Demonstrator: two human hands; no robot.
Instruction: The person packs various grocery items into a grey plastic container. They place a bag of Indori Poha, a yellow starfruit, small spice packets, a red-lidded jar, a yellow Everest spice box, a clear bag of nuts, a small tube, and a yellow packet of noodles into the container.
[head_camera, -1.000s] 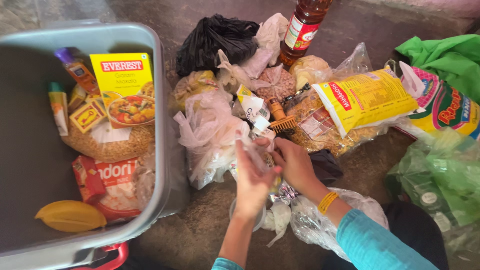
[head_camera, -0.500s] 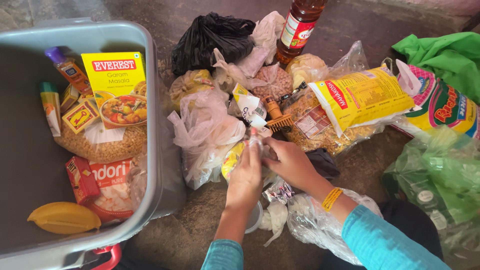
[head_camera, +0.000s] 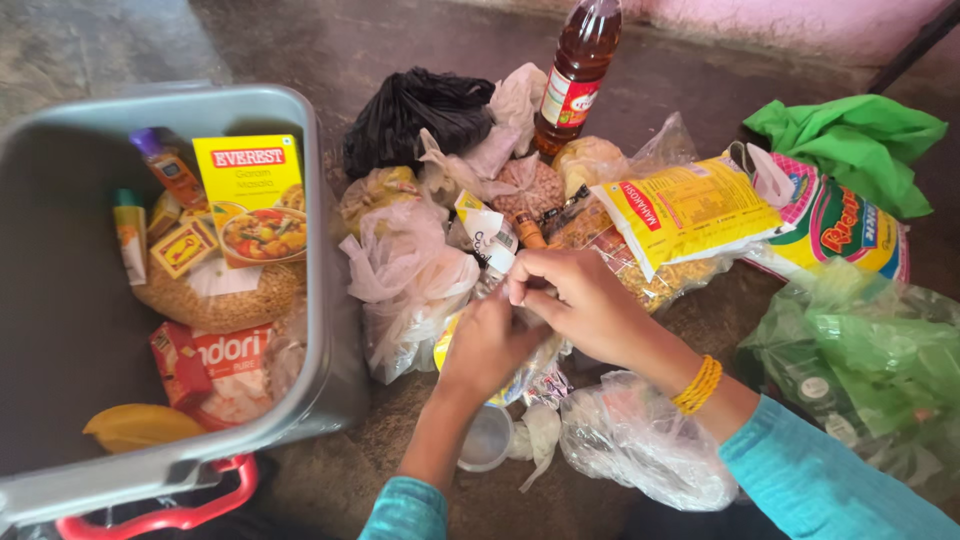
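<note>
Clear-plastic small packet with yellow inside (head_camera: 470, 340): pinched in both my hands.
Left hand (head_camera: 487, 340) curled shut under it, right hand (head_camera: 575, 300) fingertips closed on top, steadying it above the pile.

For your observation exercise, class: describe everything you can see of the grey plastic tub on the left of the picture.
The grey plastic tub is a large open bin with rounded corners and smooth walls, standing upright on the stone floor, left of the pile of bagged groceries. A red handle shows at its near end. No lid is on it. Inside lie a yellow spice box, a small bottle with a purple cap, a bag of lentils, red packets and a yellow curved object. A white bag leans against its right wall.
</note>
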